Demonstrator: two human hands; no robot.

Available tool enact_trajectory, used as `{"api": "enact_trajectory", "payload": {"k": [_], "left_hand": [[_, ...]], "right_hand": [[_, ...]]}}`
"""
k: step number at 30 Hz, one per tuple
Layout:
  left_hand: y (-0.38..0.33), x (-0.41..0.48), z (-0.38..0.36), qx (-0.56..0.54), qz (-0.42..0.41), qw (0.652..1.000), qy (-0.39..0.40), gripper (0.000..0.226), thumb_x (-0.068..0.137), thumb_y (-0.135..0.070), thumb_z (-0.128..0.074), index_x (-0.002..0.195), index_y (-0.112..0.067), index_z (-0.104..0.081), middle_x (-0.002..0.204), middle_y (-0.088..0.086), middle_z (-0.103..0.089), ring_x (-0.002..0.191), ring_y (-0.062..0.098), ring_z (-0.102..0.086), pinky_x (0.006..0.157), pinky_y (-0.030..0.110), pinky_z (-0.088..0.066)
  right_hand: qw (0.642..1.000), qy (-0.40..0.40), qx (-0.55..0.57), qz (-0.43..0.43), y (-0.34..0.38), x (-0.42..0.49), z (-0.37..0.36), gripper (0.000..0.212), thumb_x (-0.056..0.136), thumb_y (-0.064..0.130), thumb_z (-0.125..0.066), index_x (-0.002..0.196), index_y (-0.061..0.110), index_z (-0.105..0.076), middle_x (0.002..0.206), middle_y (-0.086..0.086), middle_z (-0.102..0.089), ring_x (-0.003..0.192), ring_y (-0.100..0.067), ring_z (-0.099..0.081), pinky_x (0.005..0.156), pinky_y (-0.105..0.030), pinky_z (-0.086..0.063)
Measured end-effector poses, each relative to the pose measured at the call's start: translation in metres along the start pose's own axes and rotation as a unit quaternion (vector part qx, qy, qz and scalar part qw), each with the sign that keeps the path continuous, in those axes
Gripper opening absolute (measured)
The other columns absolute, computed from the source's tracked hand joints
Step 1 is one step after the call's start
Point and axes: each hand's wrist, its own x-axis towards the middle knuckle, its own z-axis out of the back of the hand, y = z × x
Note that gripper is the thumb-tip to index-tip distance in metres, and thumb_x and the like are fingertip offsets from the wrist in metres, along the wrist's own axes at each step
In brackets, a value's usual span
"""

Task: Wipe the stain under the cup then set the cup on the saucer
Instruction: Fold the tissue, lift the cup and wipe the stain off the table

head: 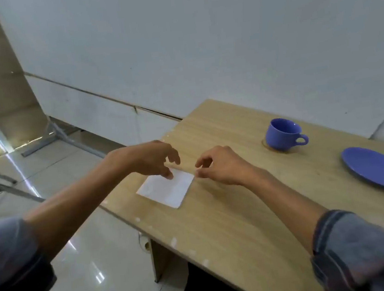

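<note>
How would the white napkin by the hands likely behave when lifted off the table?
The napkin lies thin and flat, so it is probably very light and would droop when held by one corner. With no raised edge on the smooth table, it may slide before fingertips catch it.

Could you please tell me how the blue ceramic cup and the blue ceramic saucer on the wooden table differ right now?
The blue ceramic cup is tall, hollow and has a handle; the blue ceramic saucer is flat, wide and has none. The cup stands farther back on the wooden table, over a brownish ring stain; the saucer lies nearer, at the right edge, on clean wood. Both share the same blue glaze, and neither hand touches them.
</note>
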Motion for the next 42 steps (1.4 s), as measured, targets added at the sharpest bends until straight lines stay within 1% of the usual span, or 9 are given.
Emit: {"api": "enact_trajectory", "payload": {"k": [5, 11, 17, 20, 23, 26, 36, 39, 42], "left_hand": [[0.008, 0.003, -0.003, 0.004, 0.026, 0.999, 0.040, 0.047, 0.079, -0.037, -0.074, 0.121, -0.025, -0.057, 0.101, -0.009, -0.056, 0.091, 0.011, -0.050, 0.077, 0.026, -0.040], [0.004, 0.015, 0.012, 0.050, 0.020, 0.990, 0.128, 0.028, 0.080, -0.040, -0.072, 0.099, -0.022, -0.062, 0.088, -0.008, -0.058, 0.076, 0.005, -0.051, 0.061, 0.022, -0.036], [-0.025, 0.016, 0.053, 0.023, 0.005, 0.986, 0.164, 0.011, 0.080, -0.030, -0.073, 0.080, -0.026, -0.062, 0.082, -0.008, -0.064, 0.078, 0.011, -0.059, 0.068, 0.024, -0.046], [-0.046, 0.015, 0.080, -0.041, -0.025, 0.993, 0.112, 0.011, 0.077, -0.027, -0.076, 0.076, -0.027, -0.065, 0.081, -0.008, -0.069, 0.079, 0.012, -0.064, 0.074, 0.026, -0.050], [-0.065, 0.014, 0.098, -0.139, -0.057, 0.987, 0.064, 0.011, 0.076, -0.024, -0.078, 0.081, -0.022, -0.068, 0.074, -0.009, -0.073, 0.069, 0.005, -0.068, 0.060, 0.014, -0.049], [-0.082, 0.016, 0.107, -0.206, -0.089, 0.974, 0.030, 0.013, 0.078, -0.026, -0.077, 0.088, -0.021, -0.070, 0.079, -0.007, -0.074, 0.072, 0.005, -0.070, 0.061, 0.013, -0.050], [-0.138, 0.041, 0.093, -0.396, -0.113, 0.907, -0.084, 0.057, 0.076, -0.033, -0.078, 0.127, -0.031, -0.052, 0.111, 0.009, -0.065, 0.099, 0.020, -0.067, 0.077, 0.023, -0.054], [-0.148, 0.045, 0.078, -0.422, -0.147, 0.887, -0.114, 0.068, 0.077, -0.030, -0.077, 0.136, -0.033, -0.044, 0.094, 0.007, -0.074, 0.099, 0.019, -0.069, 0.093, 0.033, -0.050], [-0.161, 0.048, 0.068, -0.378, -0.174, 0.896, -0.155, 0.051, 0.077, -0.032, -0.077, 0.125, -0.036, -0.058, 0.069, -0.006, -0.069, 0.085, 0.005, -0.068, 0.089, 0.022, -0.043]], "right_hand": [[0.998, 0.020, -0.028, -0.046, 0.017, 0.006, -0.022, 0.040, 0.071, 0.038, -0.075, 0.107, 0.022, -0.065, 0.104, 0.002, -0.065, 0.094, -0.017, -0.062, 0.084, -0.037, -0.052], [0.999, 0.016, -0.002, -0.050, 0.018, 0.011, -0.024, 0.022, 0.073, 0.027, -0.074, 0.092, 0.020, -0.066, 0.092, 0.001, -0.065, 0.087, -0.019, -0.062, 0.078, -0.035, -0.053], [0.996, 0.038, 0.072, -0.040, 0.010, -0.001, -0.002, 0.017, 0.076, 0.029, -0.074, 0.084, 0.016, -0.066, 0.091, 0.000, -0.067, 0.081, -0.014, -0.059, 0.066, -0.027, -0.048], [0.977, 0.039, 0.203, -0.047, -0.001, -0.016, 0.019, 0.035, 0.076, 0.033, -0.075, 0.104, 0.017, -0.062, 0.102, -0.006, -0.069, 0.089, -0.016, -0.064, 0.075, -0.034, -0.055], [0.924, 0.001, 0.380, -0.047, -0.011, -0.032, 0.037, 0.054, 0.076, 0.031, -0.076, 0.121, 0.017, -0.050, 0.103, -0.009, -0.071, 0.094, -0.022, -0.068, 0.083, -0.040, -0.057], [0.877, -0.061, 0.476, -0.014, -0.019, -0.045, 0.056, 0.054, 0.079, 0.021, -0.074, 0.125, 0.016, -0.046, 0.100, -0.011, -0.071, 0.088, -0.025, -0.067, 0.086, -0.045, -0.053], [0.818, -0.226, 0.528, 0.027, -0.052, -0.086, 0.109, 0.055, 0.080, 0.008, -0.071, 0.128, 0.024, -0.048, 0.076, -0.007, -0.066, 0.072, -0.020, -0.066, 0.063, -0.027, -0.053], [0.825, -0.245, 0.509, 0.016, -0.066, -0.098, 0.118, 0.044, 0.081, 0.011, -0.070, 0.119, 0.027, -0.055, 0.080, -0.008, -0.065, 0.075, -0.022, -0.062, 0.073, -0.038, -0.048], [0.827, -0.257, 0.499, 0.015, -0.077, -0.109, 0.123, 0.026, 0.083, 0.008, -0.067, 0.108, 0.016, -0.064, 0.079, -0.002, -0.069, 0.077, -0.015, -0.066, 0.078, -0.036, -0.055]]}}
